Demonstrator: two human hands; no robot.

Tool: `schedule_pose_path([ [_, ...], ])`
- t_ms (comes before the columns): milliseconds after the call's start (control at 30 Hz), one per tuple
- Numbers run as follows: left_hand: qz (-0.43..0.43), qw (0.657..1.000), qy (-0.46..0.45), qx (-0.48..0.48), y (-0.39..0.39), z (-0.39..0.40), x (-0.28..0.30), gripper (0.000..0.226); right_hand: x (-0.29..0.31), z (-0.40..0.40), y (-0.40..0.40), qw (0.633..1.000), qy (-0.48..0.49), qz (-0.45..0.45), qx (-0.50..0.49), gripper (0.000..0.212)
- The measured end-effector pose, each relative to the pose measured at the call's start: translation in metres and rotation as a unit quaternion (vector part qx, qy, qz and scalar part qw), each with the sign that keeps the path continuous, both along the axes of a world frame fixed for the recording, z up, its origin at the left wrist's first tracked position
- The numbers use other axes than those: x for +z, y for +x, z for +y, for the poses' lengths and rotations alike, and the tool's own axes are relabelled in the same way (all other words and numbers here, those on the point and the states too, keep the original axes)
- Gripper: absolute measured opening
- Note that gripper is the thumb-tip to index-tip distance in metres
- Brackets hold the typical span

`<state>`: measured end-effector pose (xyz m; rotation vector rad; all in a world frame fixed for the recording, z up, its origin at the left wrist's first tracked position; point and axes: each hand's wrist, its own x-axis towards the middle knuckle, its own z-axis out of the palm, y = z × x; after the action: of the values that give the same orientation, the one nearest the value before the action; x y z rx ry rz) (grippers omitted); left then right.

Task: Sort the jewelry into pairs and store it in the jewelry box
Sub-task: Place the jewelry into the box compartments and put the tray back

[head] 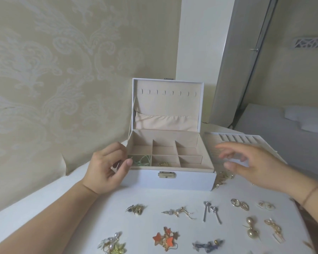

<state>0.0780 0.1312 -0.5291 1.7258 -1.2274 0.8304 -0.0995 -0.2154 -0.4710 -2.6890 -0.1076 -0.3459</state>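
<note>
A white jewelry box point(182, 180) stands open on the table, lid upright. Its front-left compartment holds green jewelry point(142, 160); a gold piece point(163, 164) lies in the compartment to its right. My left hand point(108, 167) rests against the box's left front corner, fingers curled, thumb at the rim. My right hand point(250, 162) hovers open and blurred to the right of the box, holding nothing. Paired earrings lie in front: silver spoons point(211, 213), gold hoops point(240, 204), orange stars point(165, 239), gold balls point(251, 228), pearl flowers point(112, 242).
A removable white tray point(233, 138) with ring slots sits to the right of the box, partly behind my right hand. More gold pieces point(222, 178) lie by the box's right corner. Patterned wall behind; a bed at the far right. The table edge runs along the right.
</note>
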Motion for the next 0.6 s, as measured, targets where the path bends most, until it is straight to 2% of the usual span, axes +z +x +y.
schedule_pose_path([
  [133,0.036,0.998,-0.050,0.015,0.006,0.001,-0.003,0.034,-0.013,-0.016,0.004,0.983,-0.127,0.132,0.021,0.049],
  [200,0.050,0.997,-0.059,0.022,0.009,0.001,-0.004,0.030,-0.023,-0.019,0.007,0.978,-0.138,0.156,0.033,0.044],
  [367,0.056,0.997,-0.045,0.021,0.009,-0.001,-0.003,0.021,-0.033,-0.021,0.013,0.987,-0.105,0.114,0.042,0.021],
  [500,0.059,0.997,-0.040,0.036,0.010,-0.001,-0.004,0.026,-0.033,-0.025,0.011,0.990,-0.093,0.100,0.035,0.021],
  [600,0.066,0.996,-0.040,0.042,0.012,-0.001,-0.006,0.030,-0.014,-0.028,0.006,0.997,-0.067,0.026,0.011,0.034],
])
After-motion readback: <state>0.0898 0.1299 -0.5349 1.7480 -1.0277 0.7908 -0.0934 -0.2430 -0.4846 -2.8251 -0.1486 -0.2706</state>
